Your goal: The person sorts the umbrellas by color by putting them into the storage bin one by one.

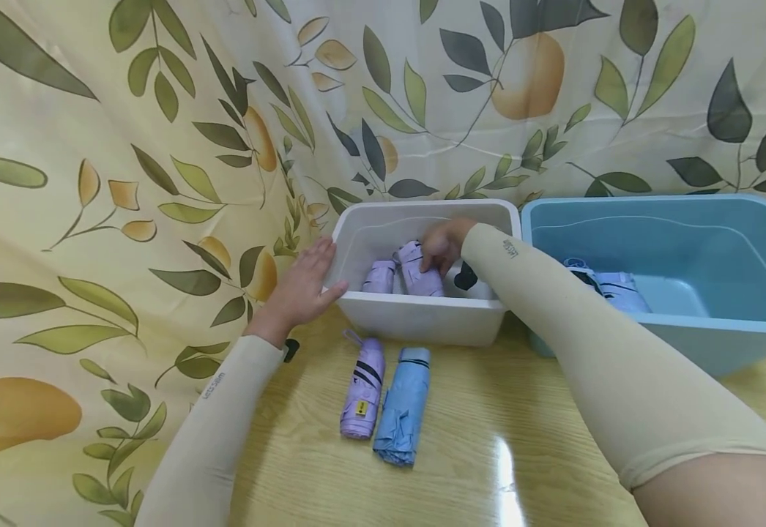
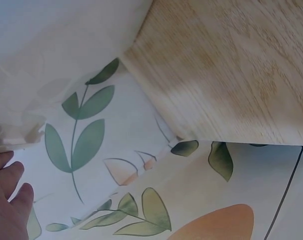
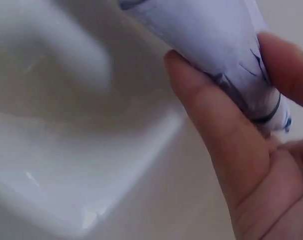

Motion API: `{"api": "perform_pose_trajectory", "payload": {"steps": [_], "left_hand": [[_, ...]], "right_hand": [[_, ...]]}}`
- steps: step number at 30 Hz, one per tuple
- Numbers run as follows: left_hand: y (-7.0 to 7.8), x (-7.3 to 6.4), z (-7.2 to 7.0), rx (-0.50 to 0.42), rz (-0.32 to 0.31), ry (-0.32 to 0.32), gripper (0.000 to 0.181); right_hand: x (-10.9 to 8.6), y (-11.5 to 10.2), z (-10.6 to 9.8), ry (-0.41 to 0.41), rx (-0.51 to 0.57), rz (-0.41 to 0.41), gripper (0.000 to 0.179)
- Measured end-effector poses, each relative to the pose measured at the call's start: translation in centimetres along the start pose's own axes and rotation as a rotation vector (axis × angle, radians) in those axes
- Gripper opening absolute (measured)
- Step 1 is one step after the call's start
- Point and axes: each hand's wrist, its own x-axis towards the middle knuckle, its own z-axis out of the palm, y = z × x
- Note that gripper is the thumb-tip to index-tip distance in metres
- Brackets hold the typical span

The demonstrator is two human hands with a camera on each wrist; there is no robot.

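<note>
Inside the white bin point(image 1: 422, 322), my right hand point(image 1: 445, 245) grips a folded lilac umbrella point(image 1: 416, 267). The right wrist view shows thumb and fingers pinching this lilac umbrella point(image 3: 206, 35) from both sides. A second lilac umbrella point(image 1: 379, 277) lies just left of it in the bin. My left hand point(image 1: 304, 285) rests against the bin's left rim with its fingers straight. On the table before the bin lie a lilac umbrella point(image 1: 363, 388) with black stripes and a yellow tag, and a folded blue umbrella point(image 1: 404, 406).
A blue bin point(image 1: 719, 326) stands right of the white one, with folded lilac umbrellas point(image 1: 620, 289) inside, partly hidden by my right forearm. A leaf-patterned curtain point(image 1: 422, 95) hangs behind and to the left. The table point(image 1: 462, 454) has a wood-grain top.
</note>
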Motion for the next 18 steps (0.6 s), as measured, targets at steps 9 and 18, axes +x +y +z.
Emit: {"api": "perform_pose_trajectory", "payload": {"steps": [9, 18], "left_hand": [[-0.1, 0.5, -0.3, 0.004, 0.004, 0.003, 0.092], [-0.2, 0.3, -0.3, 0.007, 0.008, -0.019, 0.092]], "right_hand": [[1.0, -0.2, 0.7, 0.059, 0.022, 0.029, 0.012], [1.7, -0.6, 1.7, 0.031, 0.024, 0.061, 0.017]]}}
